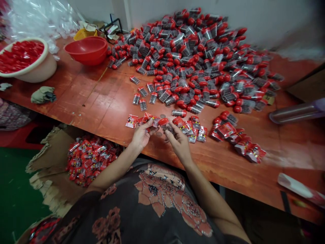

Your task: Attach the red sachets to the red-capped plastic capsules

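Observation:
My left hand (142, 135) pinches a small red printed packet (149, 118) at the near edge of the red wooden table (101, 101). My right hand (177, 140) grips a small clear vial with a red cap (165, 124) right beside the packet. More red packets (189, 128) lie in a row just beyond my fingers. A big heap of red-capped vials (193, 57) covers the far middle of the table.
A cream basin of red caps (22, 57) and a red bowl (86, 50) stand at the far left. A cardboard box of filled packets (88, 159) sits below the table edge. More packets (238, 139) lie right. A metal tube (297, 112) rests at the far right.

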The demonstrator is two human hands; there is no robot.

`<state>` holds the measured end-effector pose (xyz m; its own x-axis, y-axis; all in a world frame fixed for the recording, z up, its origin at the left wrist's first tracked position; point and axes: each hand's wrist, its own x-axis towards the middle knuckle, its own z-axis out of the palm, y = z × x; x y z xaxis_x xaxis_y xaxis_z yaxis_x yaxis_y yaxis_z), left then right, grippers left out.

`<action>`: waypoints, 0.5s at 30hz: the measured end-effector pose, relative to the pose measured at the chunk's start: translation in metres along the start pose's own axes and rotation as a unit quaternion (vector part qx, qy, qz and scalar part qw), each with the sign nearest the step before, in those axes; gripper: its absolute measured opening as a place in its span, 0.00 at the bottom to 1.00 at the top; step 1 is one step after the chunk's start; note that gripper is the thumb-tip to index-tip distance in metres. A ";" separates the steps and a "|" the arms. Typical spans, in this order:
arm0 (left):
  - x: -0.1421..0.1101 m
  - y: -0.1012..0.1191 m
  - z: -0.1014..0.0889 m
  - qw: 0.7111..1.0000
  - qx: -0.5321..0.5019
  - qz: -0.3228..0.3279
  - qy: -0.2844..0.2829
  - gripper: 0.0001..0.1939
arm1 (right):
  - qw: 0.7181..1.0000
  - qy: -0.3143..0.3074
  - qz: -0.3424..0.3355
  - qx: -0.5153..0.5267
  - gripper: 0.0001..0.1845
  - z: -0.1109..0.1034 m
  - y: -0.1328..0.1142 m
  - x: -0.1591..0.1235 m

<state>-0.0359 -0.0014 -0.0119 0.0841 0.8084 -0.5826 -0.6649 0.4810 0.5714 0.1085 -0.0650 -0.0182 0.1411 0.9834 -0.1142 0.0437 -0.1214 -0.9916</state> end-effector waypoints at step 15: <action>-0.008 -0.004 0.003 0.998 0.033 0.051 -0.007 0.16 | 0.999 -0.046 -0.013 -0.006 0.22 -0.008 -0.006 -0.009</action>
<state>-0.0318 -0.0092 -0.0076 0.0294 0.8582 -0.5124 -0.6200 0.4178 0.6641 0.1149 -0.0738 -0.0108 0.0491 0.9944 -0.0934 0.0585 -0.0962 -0.9936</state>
